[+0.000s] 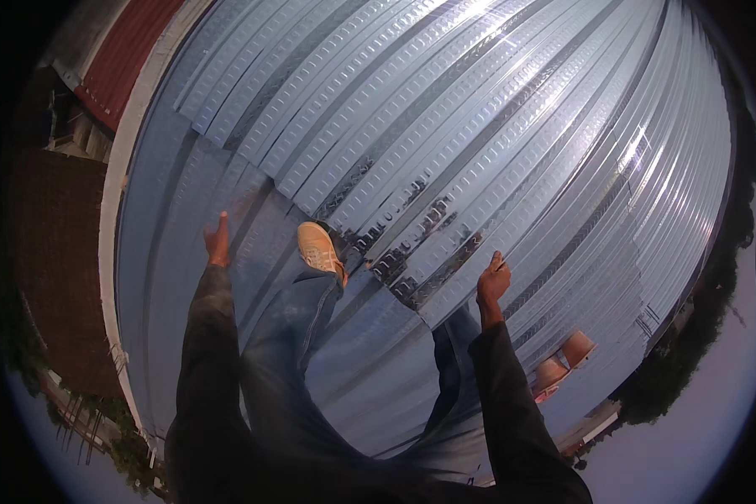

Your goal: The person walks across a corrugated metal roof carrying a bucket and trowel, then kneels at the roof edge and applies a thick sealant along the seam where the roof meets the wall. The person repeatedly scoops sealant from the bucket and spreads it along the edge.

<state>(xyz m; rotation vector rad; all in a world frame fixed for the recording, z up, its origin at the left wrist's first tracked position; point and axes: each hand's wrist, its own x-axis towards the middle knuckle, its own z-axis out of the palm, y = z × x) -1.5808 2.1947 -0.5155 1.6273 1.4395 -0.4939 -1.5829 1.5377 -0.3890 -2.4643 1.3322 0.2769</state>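
Observation:
My left hand (217, 240) hovers over the lower metal decking (183, 239) at the left, thumb and fingers apart, holding nothing. At the right, my right hand (494, 278) has its fingers closed at the side edge of a shiny ribbed metal sheet (378, 145); it appears to pinch that edge. The sheet's near end lies over the lower decking between my legs, with dark marks or reflections on its ribs. My tan shoe (318, 247) stands at this end, left of the middle. My other foot is hidden, its leg passing behind the sheet's corner.
More ribbed sheets (642, 145) spread away to the right. Orange-brown objects (549, 373), too unclear to name, lie right of my right forearm. A pale parapet (110, 252) bounds the roof at the left, with a red roof (126, 63) and a brown surface (63, 271) beyond it.

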